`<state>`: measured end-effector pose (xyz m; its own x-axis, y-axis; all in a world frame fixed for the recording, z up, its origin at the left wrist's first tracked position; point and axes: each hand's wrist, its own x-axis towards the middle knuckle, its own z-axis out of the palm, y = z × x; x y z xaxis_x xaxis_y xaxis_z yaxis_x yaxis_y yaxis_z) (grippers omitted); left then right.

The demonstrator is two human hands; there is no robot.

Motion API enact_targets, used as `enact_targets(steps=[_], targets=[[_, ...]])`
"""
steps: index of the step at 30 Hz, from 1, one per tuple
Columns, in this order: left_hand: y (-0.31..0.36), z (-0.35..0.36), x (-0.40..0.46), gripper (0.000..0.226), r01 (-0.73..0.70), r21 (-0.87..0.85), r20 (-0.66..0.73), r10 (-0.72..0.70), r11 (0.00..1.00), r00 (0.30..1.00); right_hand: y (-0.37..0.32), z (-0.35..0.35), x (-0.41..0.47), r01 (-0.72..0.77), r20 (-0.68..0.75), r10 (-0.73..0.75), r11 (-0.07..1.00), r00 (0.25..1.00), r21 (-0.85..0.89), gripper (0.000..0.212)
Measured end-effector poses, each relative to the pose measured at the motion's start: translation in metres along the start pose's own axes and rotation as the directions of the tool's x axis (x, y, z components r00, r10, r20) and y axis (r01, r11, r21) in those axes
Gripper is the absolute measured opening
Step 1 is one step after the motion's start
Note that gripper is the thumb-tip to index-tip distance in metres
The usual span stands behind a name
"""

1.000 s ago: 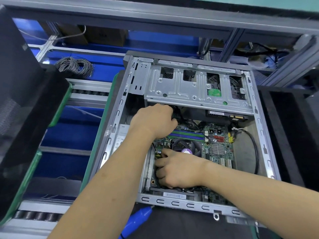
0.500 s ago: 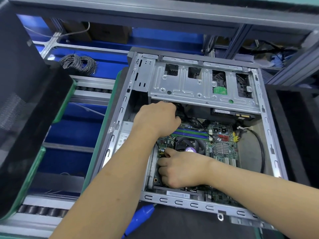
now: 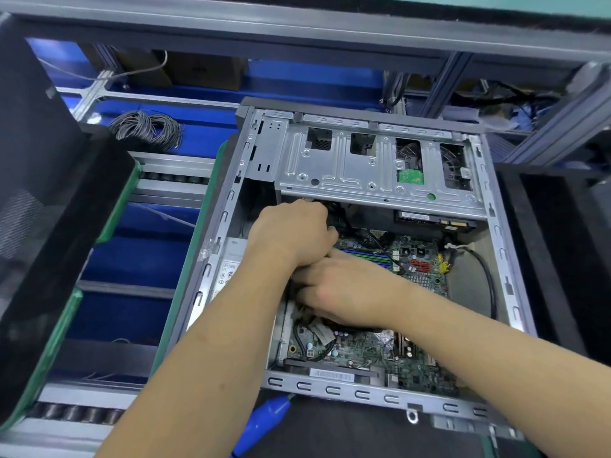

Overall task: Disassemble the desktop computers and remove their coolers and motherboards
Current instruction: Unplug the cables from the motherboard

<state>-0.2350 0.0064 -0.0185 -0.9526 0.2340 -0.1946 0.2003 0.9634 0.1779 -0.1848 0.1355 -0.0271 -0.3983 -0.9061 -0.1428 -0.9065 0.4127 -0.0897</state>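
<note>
The open desktop case (image 3: pixel 502 285) lies on its side, and its green motherboard (image 3: pixel 363 355) shows inside. My left hand (image 3: pixel 294 233) reaches in under the silver drive cage (image 3: pixel 363 173) and grips a bundle of black cables (image 3: pixel 334 219). My right hand (image 3: pixel 344 289) lies across the middle of the board, just below the blue and green memory slots (image 3: pixel 370 256). It covers the cooler. Its fingers run left under my left wrist, and what they hold is hidden.
A blue-handled screwdriver (image 3: pixel 264 421) lies at the case's front edge. Black foam-lined trays stand at the left (image 3: pixel 49 226) and right (image 3: pixel 555 259). A grey wire coil (image 3: pixel 145 130) sits at the back left. A black cable (image 3: pixel 489 279) loops along the case's right wall.
My right hand has moved up from the cooler's lower left and now covers the cooler, its fingers tucked under my left wrist. The left hand stays on the cables.
</note>
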Motion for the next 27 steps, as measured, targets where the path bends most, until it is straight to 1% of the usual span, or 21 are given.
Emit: enact_targets(steps=[2,4,5,6,7,8,9,10,11,12,13,14,18,20,23,24,26,27], targets=[[-0.001,0.000,0.000,0.026,0.004,-0.017,0.000,-0.004,1.000,1.000,0.003,0.005,-0.005,-0.148,0.023,0.147,0.987,0.989,0.066,0.035],[-0.002,0.000,0.000,0.026,-0.007,-0.027,0.003,0.008,1.000,1.000,0.000,0.006,-0.016,-0.214,0.019,0.214,0.966,0.977,0.145,0.047],[-0.002,0.000,0.001,0.027,-0.011,-0.038,0.007,0.011,0.999,1.000,-0.001,0.003,-0.022,-0.214,-0.016,0.219,0.966,0.976,0.144,0.046],[-0.002,0.000,0.001,0.028,-0.014,-0.051,0.012,0.014,0.999,1.000,-0.003,-0.001,-0.028,-0.208,-0.083,0.220,0.968,0.972,0.141,0.041],[-0.002,0.001,0.001,0.028,-0.021,-0.056,0.014,0.022,0.998,1.000,-0.002,-0.004,-0.033,-0.209,-0.162,0.236,0.964,0.958,0.165,0.034],[-0.002,0.001,0.001,0.028,-0.033,-0.048,0.012,0.033,0.998,0.999,-0.002,-0.008,-0.039,-0.217,-0.189,0.264,0.947,0.946,0.237,0.026],[-0.002,0.002,0.001,0.027,-0.045,-0.035,0.011,0.045,0.998,0.999,-0.003,-0.010,-0.045,-0.234,-0.162,0.297,0.917,0.941,0.322,0.021],[-0.002,0.002,0.001,0.027,-0.053,-0.026,0.011,0.053,0.998,0.999,-0.005,-0.010,-0.051,-0.274,-0.055,0.321,0.875,0.945,0.399,0.025],[-0.002,0.003,0.001,0.027,-0.058,-0.021,0.014,0.059,0.998,0.998,-0.009,-0.007,-0.055,-0.315,0.081,0.312,0.840,0.947,0.441,0.030],[-0.002,0.003,0.002,0.027,-0.063,-0.017,0.019,0.064,0.998,0.998,-0.013,-0.003,-0.057,-0.347,0.210,0.281,0.823,0.937,0.450,0.031],[-0.002,0.004,0.002,0.027,-0.068,-0.014,0.026,0.069,0.998,0.997,-0.016,0.000,-0.059,-0.365,0.298,0.250,0.820,0.921,0.441,0.027],[-0.002,0.004,0.003,0.028,-0.073,-0.011,0.032,0.073,0.997,0.997,-0.018,0.001,-0.058,-0.370,0.336,0.233,0.822,0.912,0.433,0.024],[-0.002,0.003,0.003,0.029,-0.074,-0.001,0.050,0.073,0.997,0.996,-0.019,-0.001,-0.051,-0.364,0.438,0.205,0.875,0.875,0.318,0.021],[-0.003,0.003,0.002,0.030,-0.073,0.007,0.051,0.072,0.997,0.996,-0.022,-0.003,-0.048,-0.364,0.505,0.174,0.879,0.846,0.308,0.022],[-0.002,0.002,0.002,0.031,-0.079,0.019,0.057,0.078,0.997,0.995,-0.024,-0.006,-0.046,-0.390,0.516,0.150,0.831,0.843,0.396,0.029],[-0.002,0.002,0.002,0.031,-0.082,0.020,0.061,0.080,0.996,0.995,-0.024,-0.006,-0.046,-0.375,0.514,0.134,0.836,0.848,0.401,0.027],[-0.002,0.002,0.003,0.032,-0.083,0.014,0.073,0.081,0.996,0.994,-0.025,-0.007,-0.044,-0.347,0.528,0.115,0.864,0.842,0.365,0.019],[-0.002,0.002,0.003,0.032,-0.082,0.009,0.080,0.081,0.997,0.993,-0.026,-0.006,-0.042,-0.338,0.542,0.121,0.885,0.832,0.321,0.020]])
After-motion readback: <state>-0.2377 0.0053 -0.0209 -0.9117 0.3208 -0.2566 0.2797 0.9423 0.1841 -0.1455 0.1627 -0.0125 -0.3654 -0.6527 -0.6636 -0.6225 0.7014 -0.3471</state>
